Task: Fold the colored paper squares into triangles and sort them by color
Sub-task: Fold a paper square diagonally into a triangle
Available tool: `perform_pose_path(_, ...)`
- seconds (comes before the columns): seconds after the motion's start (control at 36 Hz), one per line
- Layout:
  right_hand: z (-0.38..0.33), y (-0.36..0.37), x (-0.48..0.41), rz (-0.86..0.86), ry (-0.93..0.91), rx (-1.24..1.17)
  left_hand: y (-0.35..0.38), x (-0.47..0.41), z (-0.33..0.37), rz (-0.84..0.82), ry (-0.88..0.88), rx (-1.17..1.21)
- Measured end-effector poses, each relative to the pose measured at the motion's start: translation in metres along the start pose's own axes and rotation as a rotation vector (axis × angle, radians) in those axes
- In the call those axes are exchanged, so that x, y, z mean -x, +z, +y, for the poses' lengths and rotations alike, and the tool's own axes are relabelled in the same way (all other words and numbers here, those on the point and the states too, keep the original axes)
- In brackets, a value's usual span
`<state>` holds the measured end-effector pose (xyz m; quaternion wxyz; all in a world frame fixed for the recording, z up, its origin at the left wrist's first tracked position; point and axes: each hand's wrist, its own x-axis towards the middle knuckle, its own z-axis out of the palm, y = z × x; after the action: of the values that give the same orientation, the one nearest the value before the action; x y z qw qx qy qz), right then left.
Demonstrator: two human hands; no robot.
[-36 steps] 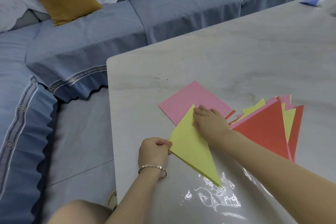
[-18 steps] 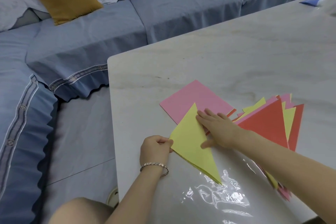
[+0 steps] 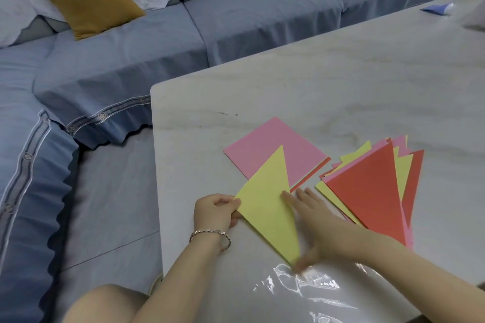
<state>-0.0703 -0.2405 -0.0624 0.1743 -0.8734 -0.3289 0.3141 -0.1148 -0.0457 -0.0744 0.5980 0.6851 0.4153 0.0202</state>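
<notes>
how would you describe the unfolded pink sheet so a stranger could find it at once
On the pale marble table, look just beyond the person's hands. The pink square sheet lies flat there, partly under the yellow triangle. It is the only full square showing; the papers fanned to its right are all folded triangles.

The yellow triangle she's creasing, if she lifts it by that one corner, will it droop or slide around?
The yellow triangle is thin folded paper lying flat, so it likely weighs almost nothing and would sag a little from the left hand's corner pinch. The table looks smooth and glossy, so a push from the right hand would probably slide it easily.
</notes>
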Motion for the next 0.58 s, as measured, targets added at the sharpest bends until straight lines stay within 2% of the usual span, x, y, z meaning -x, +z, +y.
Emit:
perform_pose_path(0.11,-0.001,-0.008,-0.003,0.409,0.032,-0.632,0.011,0.015,0.014,-0.094,0.088,0.083)
perform_pose_path(0.17,0.004,-0.012,-0.003,0.600,0.074,-0.753,0.020,0.020,0.022,-0.148,0.150,0.065)
perform_pose_path(0.25,0.020,-0.023,0.001,0.791,0.146,-0.685,0.034,0.017,0.030,-0.116,0.277,-0.042)
perform_pose_path(0.31,0.033,-0.032,0.008,0.856,0.224,-0.605,0.040,0.011,0.033,-0.060,0.317,-0.146)
perform_pose_path(0.36,0.047,-0.038,0.016,0.826,0.351,-0.445,0.044,0.001,0.033,-0.007,0.268,-0.218)
perform_pose_path(0.44,0.058,-0.038,0.022,0.724,0.573,-0.127,0.048,-0.013,0.035,0.054,0.140,-0.195)
perform_pose_path(0.5,0.055,-0.035,0.018,0.719,0.538,0.001,0.049,-0.019,0.036,0.083,0.071,-0.171)
perform_pose_path(0.58,0.038,-0.033,0.004,0.599,0.299,0.082,0.050,-0.028,0.034,0.082,0.009,-0.084)
